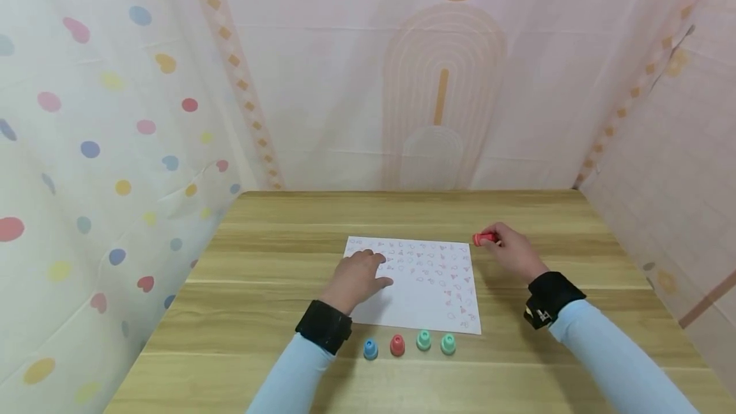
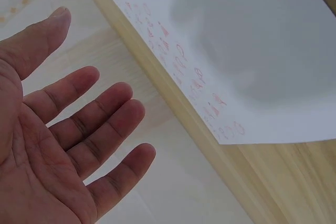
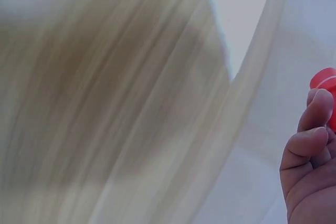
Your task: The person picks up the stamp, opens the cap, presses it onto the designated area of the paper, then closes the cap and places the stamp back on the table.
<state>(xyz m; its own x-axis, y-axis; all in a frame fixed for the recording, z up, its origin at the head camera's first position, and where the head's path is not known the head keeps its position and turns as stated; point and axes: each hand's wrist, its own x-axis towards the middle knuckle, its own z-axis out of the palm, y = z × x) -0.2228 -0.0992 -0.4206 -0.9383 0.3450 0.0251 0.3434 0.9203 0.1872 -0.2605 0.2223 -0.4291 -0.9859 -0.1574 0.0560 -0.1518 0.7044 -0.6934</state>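
Stamped with rows of small reddish prints, a white sheet of paper [image 1: 414,305] lies on the wooden table. Most prints run along its far and right sides, and the lower middle is bare. Over the sheet's left part is my left hand [image 1: 358,276], fingers spread and holding nothing; whether it touches the paper I cannot tell. My right hand [image 1: 513,251] pinches a small red stamp [image 1: 484,239] just beyond the sheet's far right corner, held sideways. In the right wrist view, part of that red stamp [image 3: 324,78] shows beyond the curled fingers [image 3: 308,142].
Near the sheet's front edge stand a blue stamp [image 1: 370,349], a red stamp [image 1: 397,345] and two green stamps, one left [image 1: 423,340] and one right [image 1: 448,344]. Patterned cloth [image 1: 322,114] hangs behind the table [image 1: 241,312] and at both sides.
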